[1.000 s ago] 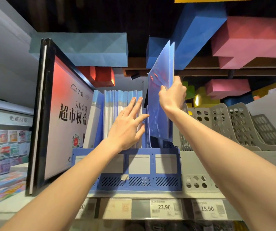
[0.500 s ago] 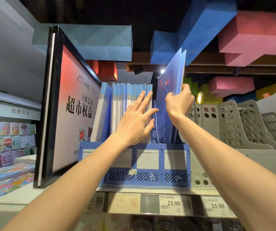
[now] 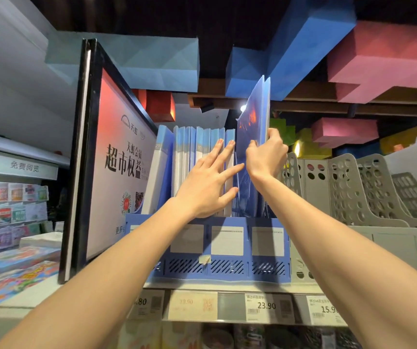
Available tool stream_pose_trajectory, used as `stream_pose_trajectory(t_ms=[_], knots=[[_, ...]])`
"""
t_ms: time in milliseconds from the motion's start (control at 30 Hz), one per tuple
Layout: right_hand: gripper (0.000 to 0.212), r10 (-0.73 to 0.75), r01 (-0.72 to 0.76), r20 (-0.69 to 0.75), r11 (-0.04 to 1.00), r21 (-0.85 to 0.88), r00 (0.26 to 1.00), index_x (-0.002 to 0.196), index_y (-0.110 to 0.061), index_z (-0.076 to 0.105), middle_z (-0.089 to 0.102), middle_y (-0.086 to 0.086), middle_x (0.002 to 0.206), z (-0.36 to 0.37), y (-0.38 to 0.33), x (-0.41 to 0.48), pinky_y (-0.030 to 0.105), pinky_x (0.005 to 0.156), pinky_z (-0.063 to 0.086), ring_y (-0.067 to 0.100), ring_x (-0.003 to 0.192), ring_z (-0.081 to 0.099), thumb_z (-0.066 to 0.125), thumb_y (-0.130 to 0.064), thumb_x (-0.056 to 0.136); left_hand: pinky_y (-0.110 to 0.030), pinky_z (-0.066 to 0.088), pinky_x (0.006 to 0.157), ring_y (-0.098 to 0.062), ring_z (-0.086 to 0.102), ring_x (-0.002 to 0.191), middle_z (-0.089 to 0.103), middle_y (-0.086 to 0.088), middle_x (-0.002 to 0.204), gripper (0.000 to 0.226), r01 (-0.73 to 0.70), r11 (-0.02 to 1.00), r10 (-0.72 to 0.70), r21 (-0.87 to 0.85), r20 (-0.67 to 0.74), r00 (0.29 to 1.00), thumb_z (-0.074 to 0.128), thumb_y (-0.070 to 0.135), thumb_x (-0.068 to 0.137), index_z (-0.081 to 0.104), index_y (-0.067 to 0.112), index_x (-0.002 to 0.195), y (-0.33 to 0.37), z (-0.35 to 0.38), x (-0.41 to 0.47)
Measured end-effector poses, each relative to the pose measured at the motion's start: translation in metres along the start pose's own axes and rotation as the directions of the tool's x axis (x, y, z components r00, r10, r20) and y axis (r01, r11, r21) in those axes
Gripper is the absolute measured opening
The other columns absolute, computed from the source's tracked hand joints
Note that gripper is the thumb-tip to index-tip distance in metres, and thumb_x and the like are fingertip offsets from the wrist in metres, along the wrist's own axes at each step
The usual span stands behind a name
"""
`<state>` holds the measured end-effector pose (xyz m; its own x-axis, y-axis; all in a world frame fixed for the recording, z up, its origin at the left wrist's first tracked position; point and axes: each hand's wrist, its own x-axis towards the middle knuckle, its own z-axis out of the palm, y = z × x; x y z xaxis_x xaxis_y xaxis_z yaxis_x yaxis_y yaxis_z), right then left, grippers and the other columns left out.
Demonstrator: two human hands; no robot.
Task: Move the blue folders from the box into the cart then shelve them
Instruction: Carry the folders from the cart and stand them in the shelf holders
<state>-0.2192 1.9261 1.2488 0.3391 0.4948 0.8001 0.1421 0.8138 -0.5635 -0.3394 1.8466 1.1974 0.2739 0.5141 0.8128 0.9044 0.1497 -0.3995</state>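
The right hand (image 3: 265, 161) is gripping the blue folder (image 3: 254, 117) by its near edge, fingers curled round it. The folder is standing upright, its lower part down in the right end of the blue rack (image 3: 247, 248) on the shelf (image 3: 303, 288), its top rising well above the neighbours. The left hand (image 3: 208, 183), flat with fingers spread, is pressing against the row of shelved folders (image 3: 192, 152), fingertips at the narrow gap beside the held folder. Grey racks (image 3: 343, 187) are crowding the right side.
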Motion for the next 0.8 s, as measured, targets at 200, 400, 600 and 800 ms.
stream_pose_trajectory(t_ms=[200,400,600,800], knots=[[0.032,-0.098,0.098,-0.001,0.995,0.009,0.995,0.122,-0.015,0.060,0.071,0.009,0.114,-0.006,0.015,-0.017,0.032,0.077,0.054,0.029,0.100,0.068,0.068,-0.022,0.092,-0.042,0.006,0.123,-0.019,-0.020,0.153,-0.014,0.001,0.168,0.061,0.004,1.000,-0.004,0.003,0.035,0.999,0.043,0.054,0.100,0.029,0.036,0.157,0.000,-0.003,-0.001],[0.027,-0.043,0.047,-0.035,0.992,0.120,0.998,0.117,-0.011,0.062,0.072,0.005,0.105,-0.014,0.019,-0.016,0.011,0.065,0.031,0.017,0.084,0.059,0.066,-0.021,0.093,-0.035,-0.003,0.121,-0.017,-0.022,0.153,-0.015,0.002,0.168,0.072,-0.021,1.000,0.021,0.003,-0.011,1.000,0.037,0.055,0.101,0.006,0.031,0.161,0.000,0.006,0.000],[0.022,-0.024,0.016,0.085,0.996,0.087,0.996,0.115,-0.009,0.057,0.060,-0.001,0.099,-0.018,0.023,-0.017,0.007,0.060,0.036,-0.004,0.067,0.040,0.060,-0.023,0.098,-0.034,0.002,0.121,-0.015,-0.019,0.153,-0.011,0.005,0.168,0.078,-0.027,1.000,0.026,-0.013,-0.033,0.999,0.036,0.058,0.101,0.002,0.023,0.162,-0.004,0.008,-0.001],[0.021,0.020,-0.021,0.122,1.000,0.012,0.992,0.115,-0.004,0.058,0.064,0.012,0.108,-0.011,0.033,-0.018,0.018,0.067,0.031,0.018,0.088,0.050,0.059,-0.014,0.097,-0.034,-0.001,0.120,-0.015,-0.021,0.153,-0.013,0.005,0.168,0.078,-0.048,0.999,0.048,-0.012,-0.030,0.998,0.036,0.060,0.101,0.001,0.024,0.162,-0.008,0.007,-0.001]])
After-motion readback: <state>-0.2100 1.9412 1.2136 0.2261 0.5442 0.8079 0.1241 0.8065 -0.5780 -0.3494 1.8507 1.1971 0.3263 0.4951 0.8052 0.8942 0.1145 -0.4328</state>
